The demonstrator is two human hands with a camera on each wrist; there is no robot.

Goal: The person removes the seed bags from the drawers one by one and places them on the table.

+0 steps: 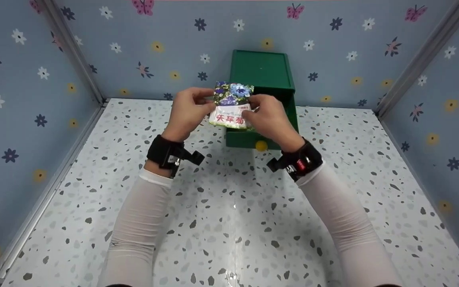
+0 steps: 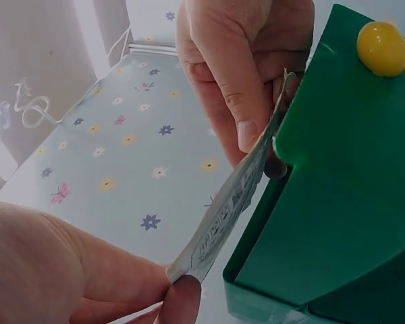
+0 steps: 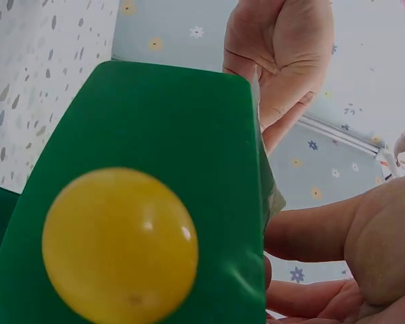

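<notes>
Cornflower packet (image 1: 233, 103), with blue and purple blooms printed above 3 red characters, is held in both hands at the pulled-out drawer (image 1: 245, 139) of a green drawer box (image 1: 261, 67). From the head camera it covers the left part of the drawer's opening, printed face up toward the wearer; whether it touches the drawer I cannot tell. The left hand (image 1: 185, 111), to the left of the drawer box, pinches the packet's left edge between thumb and fingers. The right hand (image 1: 271, 117), in front of the drawer's right part, pinches the right edge, its thumb lying on the printed face. The left wrist camera shows the packet nearly edge-on and slightly bowed, with dark print on its back.

A round yellow knob (image 1: 261, 146) sits on the drawer's front panel. Below the drawer box, on either side, 2 black wrist cameras (image 1: 299, 161) are strapped on, and 2 white sleeves (image 1: 138, 223) cover the forearms. Speckled tabletop (image 1: 213, 223) spreads under the drawer box and toward the wearer. Behind the drawer box stands a blue wall panel (image 1: 173, 44) patterned with flowers and butterflies; similar side panels (image 1: 428, 131) rise to its left and right.
</notes>
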